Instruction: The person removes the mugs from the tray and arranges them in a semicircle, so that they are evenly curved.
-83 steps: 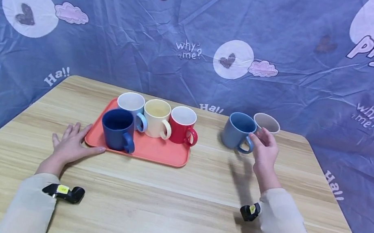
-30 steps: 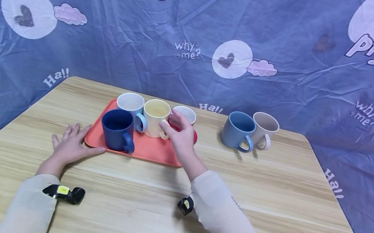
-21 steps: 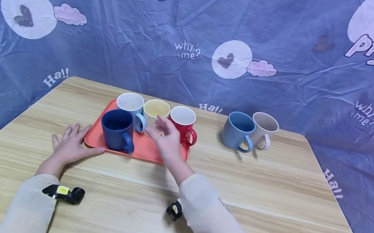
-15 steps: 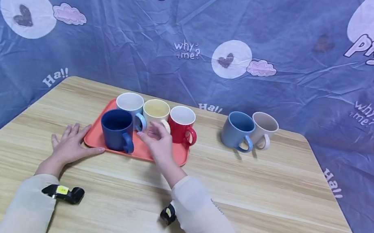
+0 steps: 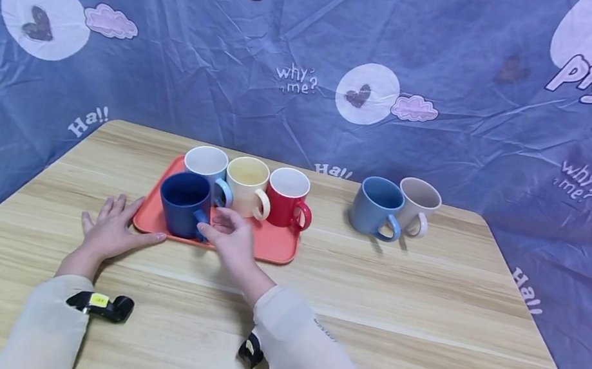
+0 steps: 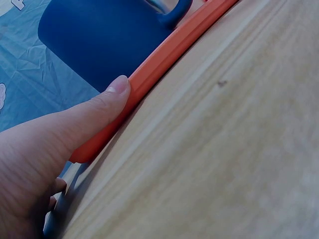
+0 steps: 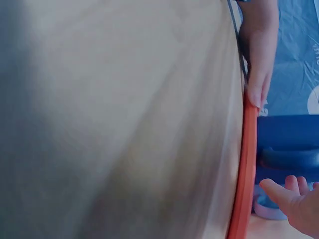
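Note:
A dark blue mug stands upright at the front left of an orange-red tray. My left hand rests at the tray's left front corner, fingers spread; the left wrist view shows the thumb against the tray rim. Beside the dark blue mug's handle is my right hand, fingers loosely bent and apart, nothing held; whether a fingertip touches the handle I cannot tell. Behind, on the tray, stand a light blue mug, a cream mug and a red mug.
A grey-blue mug and a pale grey mug stand close together on the wooden table, right of the tray. A patterned blue cloth hangs behind the table.
My right hand has left the grey-blue and grey mugs at the right, passing over the red and cream mugs to the dark blue mug's handle. My left hand and the mugs have stayed put.

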`<state>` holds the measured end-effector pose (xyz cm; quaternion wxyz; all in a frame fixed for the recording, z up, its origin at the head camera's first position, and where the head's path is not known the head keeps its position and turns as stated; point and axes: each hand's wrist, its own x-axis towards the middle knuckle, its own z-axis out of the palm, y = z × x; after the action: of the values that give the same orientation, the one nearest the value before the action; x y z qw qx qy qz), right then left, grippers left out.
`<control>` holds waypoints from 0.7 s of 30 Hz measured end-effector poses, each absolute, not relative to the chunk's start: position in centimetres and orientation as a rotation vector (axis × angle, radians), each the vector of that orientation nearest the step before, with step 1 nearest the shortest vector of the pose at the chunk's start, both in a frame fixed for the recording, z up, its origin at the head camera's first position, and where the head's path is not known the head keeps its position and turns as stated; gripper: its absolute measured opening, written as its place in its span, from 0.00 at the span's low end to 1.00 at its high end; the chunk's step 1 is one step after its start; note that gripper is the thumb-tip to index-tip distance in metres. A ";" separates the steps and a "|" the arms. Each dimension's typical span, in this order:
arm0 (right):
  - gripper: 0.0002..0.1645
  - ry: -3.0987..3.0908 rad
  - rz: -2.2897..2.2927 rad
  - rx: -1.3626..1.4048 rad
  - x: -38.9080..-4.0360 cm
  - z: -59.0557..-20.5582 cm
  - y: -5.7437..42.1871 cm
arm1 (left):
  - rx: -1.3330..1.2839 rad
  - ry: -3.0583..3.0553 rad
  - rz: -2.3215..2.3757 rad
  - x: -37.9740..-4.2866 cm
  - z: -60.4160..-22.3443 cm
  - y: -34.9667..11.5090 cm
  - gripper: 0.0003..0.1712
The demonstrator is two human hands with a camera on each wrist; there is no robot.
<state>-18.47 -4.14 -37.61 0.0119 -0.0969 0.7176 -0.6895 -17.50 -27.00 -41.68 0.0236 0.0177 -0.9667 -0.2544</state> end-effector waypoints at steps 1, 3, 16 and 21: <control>0.22 2.256 -2.146 -0.309 -18.4 -37.7 -4.3 | 0.055 -2.994 -0.785 -17.5 -41.6 -27.0 0.60; 0.21 2.301 -2.136 -0.312 -18.3 -38.0 -4.6 | 0.059 -2.998 -0.782 -17.5 -41.6 -27.0 0.60; 0.12 2.372 -2.252 -0.205 -17.9 -38.4 -6.6 | 0.058 -2.990 -0.779 -17.5 -41.5 -27.0 0.61; 0.10 2.395 -2.251 -0.107 -17.9 -38.4 -6.9 | 0.053 -2.992 -0.775 -17.5 -41.6 -27.0 0.60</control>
<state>-17.86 -6.92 -38.41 -0.0735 -0.0326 0.7263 -0.6826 -17.46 -27.01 -41.58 0.0251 0.0170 -0.9676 -0.2507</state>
